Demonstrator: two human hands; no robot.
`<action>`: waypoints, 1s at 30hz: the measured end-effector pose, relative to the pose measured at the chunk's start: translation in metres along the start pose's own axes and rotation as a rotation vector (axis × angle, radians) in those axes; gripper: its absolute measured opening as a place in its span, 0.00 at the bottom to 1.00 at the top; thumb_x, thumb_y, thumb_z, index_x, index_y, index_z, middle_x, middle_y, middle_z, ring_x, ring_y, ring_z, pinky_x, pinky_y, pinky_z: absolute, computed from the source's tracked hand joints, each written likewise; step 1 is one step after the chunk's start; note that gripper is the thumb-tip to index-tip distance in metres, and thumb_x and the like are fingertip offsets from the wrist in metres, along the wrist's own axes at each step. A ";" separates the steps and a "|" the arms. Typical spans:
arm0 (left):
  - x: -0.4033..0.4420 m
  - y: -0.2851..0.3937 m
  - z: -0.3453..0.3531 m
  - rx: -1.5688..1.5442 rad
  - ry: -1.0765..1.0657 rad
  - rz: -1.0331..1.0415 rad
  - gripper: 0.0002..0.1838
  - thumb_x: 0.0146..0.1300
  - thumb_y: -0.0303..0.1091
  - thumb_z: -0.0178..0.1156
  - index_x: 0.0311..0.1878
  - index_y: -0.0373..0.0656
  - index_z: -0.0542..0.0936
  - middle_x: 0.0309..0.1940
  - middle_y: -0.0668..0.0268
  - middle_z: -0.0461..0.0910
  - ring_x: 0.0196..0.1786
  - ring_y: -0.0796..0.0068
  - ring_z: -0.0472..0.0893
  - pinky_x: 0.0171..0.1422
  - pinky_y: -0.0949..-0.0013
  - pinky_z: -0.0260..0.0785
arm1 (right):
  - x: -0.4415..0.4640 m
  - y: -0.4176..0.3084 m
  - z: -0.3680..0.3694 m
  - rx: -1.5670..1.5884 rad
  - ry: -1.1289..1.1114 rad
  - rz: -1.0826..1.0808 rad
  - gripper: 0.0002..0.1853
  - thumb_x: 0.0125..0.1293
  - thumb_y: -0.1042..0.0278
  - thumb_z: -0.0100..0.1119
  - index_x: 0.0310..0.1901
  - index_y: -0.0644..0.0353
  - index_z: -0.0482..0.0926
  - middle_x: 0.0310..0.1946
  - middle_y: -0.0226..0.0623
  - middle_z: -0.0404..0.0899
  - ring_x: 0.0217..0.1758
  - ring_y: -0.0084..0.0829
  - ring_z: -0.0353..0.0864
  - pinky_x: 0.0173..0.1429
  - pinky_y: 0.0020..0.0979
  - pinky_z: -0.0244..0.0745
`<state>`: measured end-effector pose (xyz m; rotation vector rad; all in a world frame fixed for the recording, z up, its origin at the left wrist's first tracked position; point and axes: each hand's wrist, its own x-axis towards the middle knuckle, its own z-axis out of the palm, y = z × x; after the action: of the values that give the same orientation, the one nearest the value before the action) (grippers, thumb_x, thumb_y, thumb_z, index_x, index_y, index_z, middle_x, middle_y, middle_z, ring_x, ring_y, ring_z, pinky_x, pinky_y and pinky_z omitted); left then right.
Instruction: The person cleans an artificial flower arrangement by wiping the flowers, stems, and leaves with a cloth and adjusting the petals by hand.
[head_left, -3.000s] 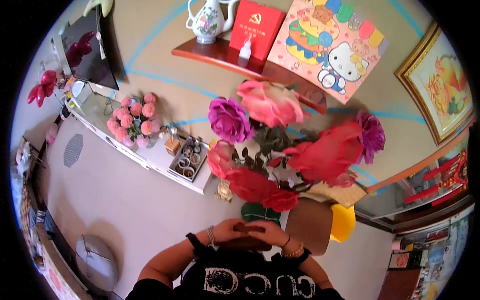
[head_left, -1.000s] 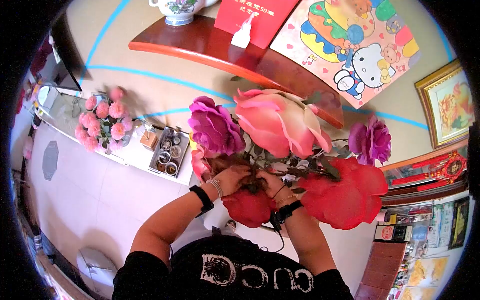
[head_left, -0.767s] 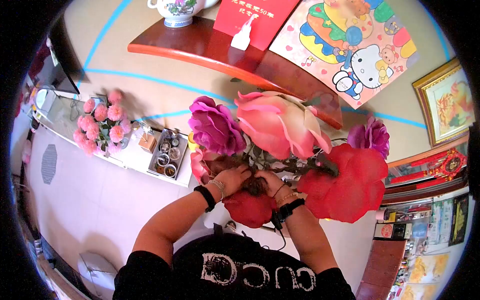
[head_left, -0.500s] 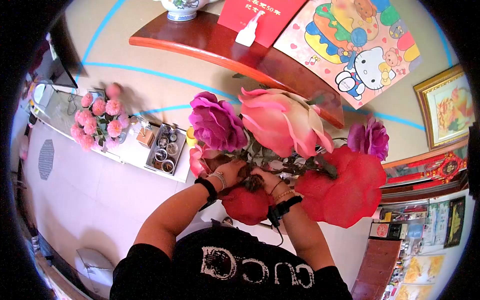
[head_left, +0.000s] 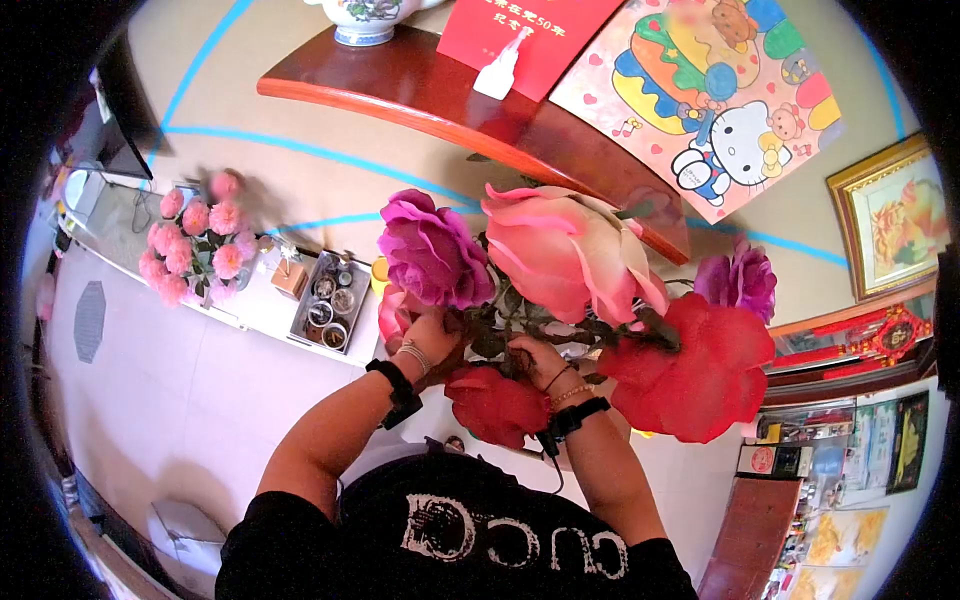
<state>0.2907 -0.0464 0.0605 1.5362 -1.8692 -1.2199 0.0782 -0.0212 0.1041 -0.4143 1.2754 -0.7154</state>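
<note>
Large artificial flowers fill the middle of the view: a pink and cream rose [head_left: 570, 250], a purple one [head_left: 430, 250], a big red one [head_left: 695, 370] and a smaller red one [head_left: 497, 403]. My left hand [head_left: 432, 338] is closed among the stems at the left, just below the purple rose; what it grips is hidden. Closed around the dark green stems [head_left: 500, 345], my right hand [head_left: 540, 362] is above the smaller red rose. Another purple rose [head_left: 738, 282] stands at the right.
A dark red wooden shelf [head_left: 400, 90] holds a teapot [head_left: 362, 12], a red box [head_left: 520, 40] and a cartoon picture [head_left: 700, 100]. Pink flowers [head_left: 195, 235] and a tray of jars [head_left: 328, 305] stand on a white cabinet at the left. A framed picture [head_left: 895, 215] hangs at the right.
Both hands have risen from low in front of my body into the flowers, which appear larger. Most recently, my left hand has moved left, away from my right hand.
</note>
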 end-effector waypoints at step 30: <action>-0.007 -0.014 0.012 0.394 -0.037 0.451 0.14 0.54 0.34 0.50 0.44 0.43 0.70 0.42 0.51 0.75 0.40 0.54 0.77 0.42 0.57 0.69 | 0.026 0.024 -0.037 -0.355 -0.122 -0.267 0.06 0.60 0.79 0.46 0.37 0.60 0.73 0.27 0.28 0.71 0.27 0.18 0.68 0.29 0.18 0.62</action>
<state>0.2917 -0.0357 0.0440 1.1659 -2.4152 -0.7104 0.0521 -0.0183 0.0601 -0.9178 1.2452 -0.6749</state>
